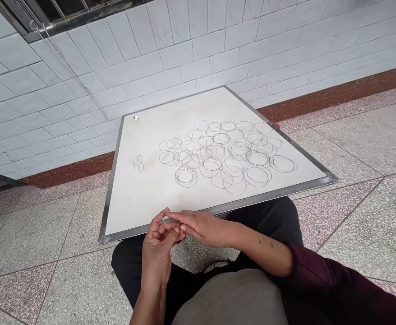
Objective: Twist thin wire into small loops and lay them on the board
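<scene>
White bench [135,198] ahead, in the head view: pinched a thin wire loop [163,220] in the grip of left hand [158,241] and right hand [203,228], at the bench's near edge; beyond, saw wire rings [221,150] overlapping.

This looks like a plain tiled room or passage, in a home or a small workshop; which of these cannot be told. Ahead of the left hand [159,239] and right hand [204,229], beyond the desk [133,198], stands a pale tiled wall [184,54] with brown skirting [336,94]. Far ahead and leftward of the left hand is a barred window [66,9]. Speckled terrazzo floor [83,280] spreads to either side of the hands. Wire rings [235,155] ahead of the right hand hint at a workplace.
</scene>
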Tool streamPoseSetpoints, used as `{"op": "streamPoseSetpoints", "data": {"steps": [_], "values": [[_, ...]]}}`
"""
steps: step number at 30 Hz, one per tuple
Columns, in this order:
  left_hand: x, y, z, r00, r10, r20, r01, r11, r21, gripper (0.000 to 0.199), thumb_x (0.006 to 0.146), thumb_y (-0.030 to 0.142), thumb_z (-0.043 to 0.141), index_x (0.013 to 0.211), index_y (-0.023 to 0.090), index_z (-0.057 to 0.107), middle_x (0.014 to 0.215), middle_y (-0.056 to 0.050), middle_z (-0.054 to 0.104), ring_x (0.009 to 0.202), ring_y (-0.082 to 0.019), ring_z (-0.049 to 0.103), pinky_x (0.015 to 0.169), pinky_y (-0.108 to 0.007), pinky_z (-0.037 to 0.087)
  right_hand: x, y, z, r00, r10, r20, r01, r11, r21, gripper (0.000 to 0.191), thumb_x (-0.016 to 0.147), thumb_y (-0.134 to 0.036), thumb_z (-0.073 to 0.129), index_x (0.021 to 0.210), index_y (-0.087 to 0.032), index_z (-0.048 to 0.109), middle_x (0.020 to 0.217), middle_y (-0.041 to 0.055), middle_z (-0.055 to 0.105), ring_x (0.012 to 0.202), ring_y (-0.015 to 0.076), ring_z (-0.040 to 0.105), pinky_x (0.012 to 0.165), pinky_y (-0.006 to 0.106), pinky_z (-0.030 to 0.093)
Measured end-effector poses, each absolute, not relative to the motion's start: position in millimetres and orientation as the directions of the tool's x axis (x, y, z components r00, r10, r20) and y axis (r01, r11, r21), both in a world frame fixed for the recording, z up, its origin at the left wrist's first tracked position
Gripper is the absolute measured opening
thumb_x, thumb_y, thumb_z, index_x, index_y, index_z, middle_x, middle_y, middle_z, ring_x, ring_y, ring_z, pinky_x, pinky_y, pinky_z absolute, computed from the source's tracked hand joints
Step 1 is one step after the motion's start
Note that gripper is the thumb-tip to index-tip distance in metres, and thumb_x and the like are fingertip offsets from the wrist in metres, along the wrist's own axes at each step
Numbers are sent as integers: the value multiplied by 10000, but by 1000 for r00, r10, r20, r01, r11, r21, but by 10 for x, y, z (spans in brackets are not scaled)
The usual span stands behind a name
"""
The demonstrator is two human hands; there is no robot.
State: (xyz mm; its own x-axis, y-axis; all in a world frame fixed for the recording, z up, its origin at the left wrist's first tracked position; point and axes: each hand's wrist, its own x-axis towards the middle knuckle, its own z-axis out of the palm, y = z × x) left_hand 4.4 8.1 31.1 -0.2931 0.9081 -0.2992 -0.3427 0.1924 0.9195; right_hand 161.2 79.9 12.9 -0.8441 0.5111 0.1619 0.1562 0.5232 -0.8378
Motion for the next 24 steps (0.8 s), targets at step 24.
{"op": "streamPoseSetpoints", "data": {"steps": [24], "values": [[46,58,342,-242,904,-352,-448,217,867,527,600,179,861,1090,199,668,677,51,664,636,-104,638,679,-244,536,1618,847,81,-866,498,49,-14,73,-997,383,989,-278,496,1363,-238,423,863,-14,565,744,113,533,695,261,469]]}}
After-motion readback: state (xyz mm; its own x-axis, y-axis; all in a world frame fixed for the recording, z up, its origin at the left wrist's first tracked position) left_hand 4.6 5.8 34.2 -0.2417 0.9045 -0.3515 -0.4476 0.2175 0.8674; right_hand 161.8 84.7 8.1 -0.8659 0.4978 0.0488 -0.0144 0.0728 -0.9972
